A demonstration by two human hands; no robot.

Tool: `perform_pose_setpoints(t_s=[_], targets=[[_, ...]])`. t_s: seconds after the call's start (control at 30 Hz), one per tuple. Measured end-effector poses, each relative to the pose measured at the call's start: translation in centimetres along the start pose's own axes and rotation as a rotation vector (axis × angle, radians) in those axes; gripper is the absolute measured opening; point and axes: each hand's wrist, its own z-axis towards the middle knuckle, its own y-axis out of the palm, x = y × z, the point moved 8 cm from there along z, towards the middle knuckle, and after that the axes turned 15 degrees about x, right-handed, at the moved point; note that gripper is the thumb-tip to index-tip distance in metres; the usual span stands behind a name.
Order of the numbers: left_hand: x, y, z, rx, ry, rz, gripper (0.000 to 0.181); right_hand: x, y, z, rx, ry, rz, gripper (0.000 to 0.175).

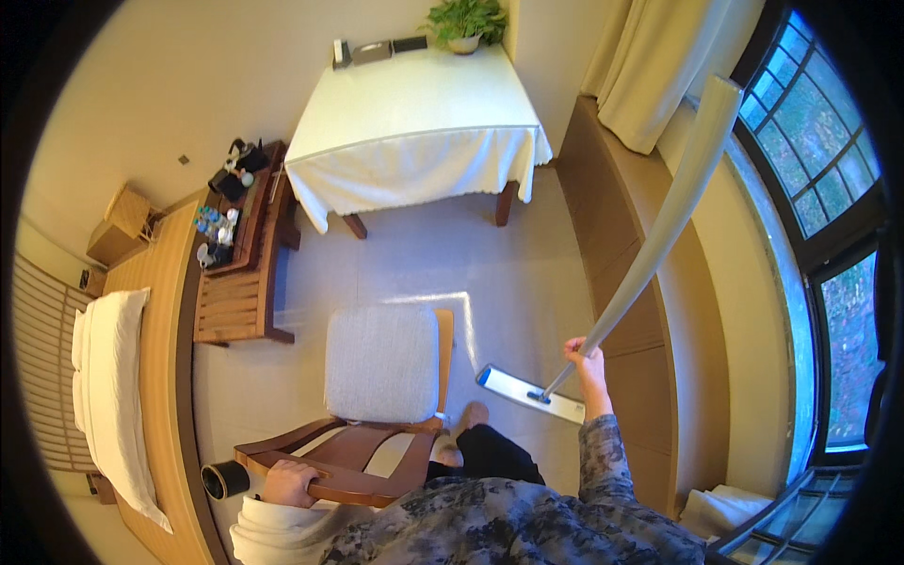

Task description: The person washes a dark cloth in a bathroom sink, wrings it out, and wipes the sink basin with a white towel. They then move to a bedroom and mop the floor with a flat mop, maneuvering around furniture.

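My left hand (289, 484) grips the top rail of a wooden chair (395, 487) with a grey cushion (382, 364) on its seat. In my right hand (588, 364) is the long pale handle of a flat mop (657, 240), its upper end rising towards the window. The mop's white, blue-ended head (505, 385) lies flat on the floor to the left of that hand, in front of my feet. The chair stands to the left of the mop head, apart from it.
Ahead stands a table (417, 95) with a white cloth and a potted plant (465, 28). A slatted wooden bench (236, 307) holds a tray of bottles and cups. Left are a pillow (116, 402) on a wooden platform and a black bin (226, 480); right, a brown ledge (628, 381) below windows.
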Motion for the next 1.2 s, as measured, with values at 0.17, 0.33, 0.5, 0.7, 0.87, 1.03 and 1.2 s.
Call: perform_pose_setpoints(t_s=[0.17, 0.33, 0.5, 0.7, 0.87, 1.03, 1.2], targets=[[-2.1, -1.8, 5.5, -0.073, -0.057, 0.002, 0.028, -0.5, -1.9, 2.2, -0.003, 0.066, 0.002, 0.021], [-2.1, -3.0, 8.2, -0.134, -0.081, 0.037, 0.032, -0.8, -3.5, 2.6, 0.054, 0.061, 0.018, 0.019], [-0.4, -3.9, 10.8, -0.272, -0.140, -0.008, 0.029, -1.0, -4.2, 2.1, 0.134, 0.053, 0.055, 0.016], [3.2, -3.3, 16.4, -0.391, -0.096, -0.007, 0.035, -1.0, -4.7, 1.6, 0.165, 0.053, 0.054, 0.015], [5.5, -2.6, 21.3, -0.407, -0.109, 0.001, 0.038, -0.4, -5.5, 1.9, 0.192, 0.096, 0.076, 0.016], [4.6, -2.4, 27.2, -0.304, -0.020, 0.074, 0.049, -0.7, -5.0, 3.1, 0.208, 0.046, 0.130, 0.017], [0.1, -1.4, 35.5, -0.228, 0.039, -0.016, 0.046, -0.8, -2.9, 6.2, 0.355, 0.067, 0.154, 0.017]])
